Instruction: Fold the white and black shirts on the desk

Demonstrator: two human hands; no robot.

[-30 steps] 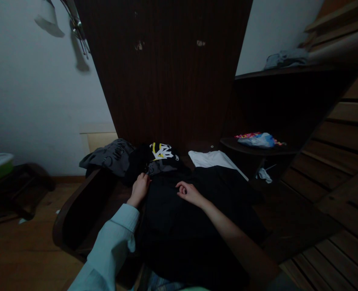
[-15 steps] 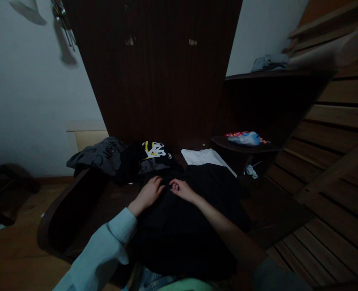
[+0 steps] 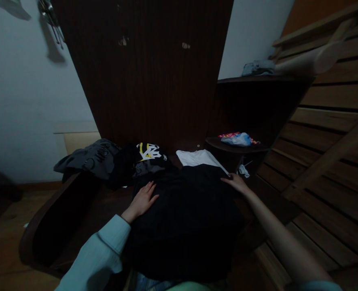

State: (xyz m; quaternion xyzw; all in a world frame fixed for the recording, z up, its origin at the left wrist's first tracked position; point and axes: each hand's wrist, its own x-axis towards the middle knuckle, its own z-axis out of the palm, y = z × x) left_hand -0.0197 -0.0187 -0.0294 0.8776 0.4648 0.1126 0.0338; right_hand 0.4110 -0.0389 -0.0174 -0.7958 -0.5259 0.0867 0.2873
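Both arms reach forward and well apart, the left hand palm down with fingers spread, the right hand flat and stretched farther out.

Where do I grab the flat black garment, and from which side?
Probably take the black garment by its far right edge, beside the right hand, coming from the right: it lies flat with no fold mid-panel, and that edge shows free against the table. The left hand rests on its left side.

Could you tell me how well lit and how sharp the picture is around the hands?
Head view: dim and underexposed, the black garment shows almost no folds. Head view: the left hand and right hand are fairly sharp. Head view: wide-angle distortion slants the dark wardrobe and wooden slats.
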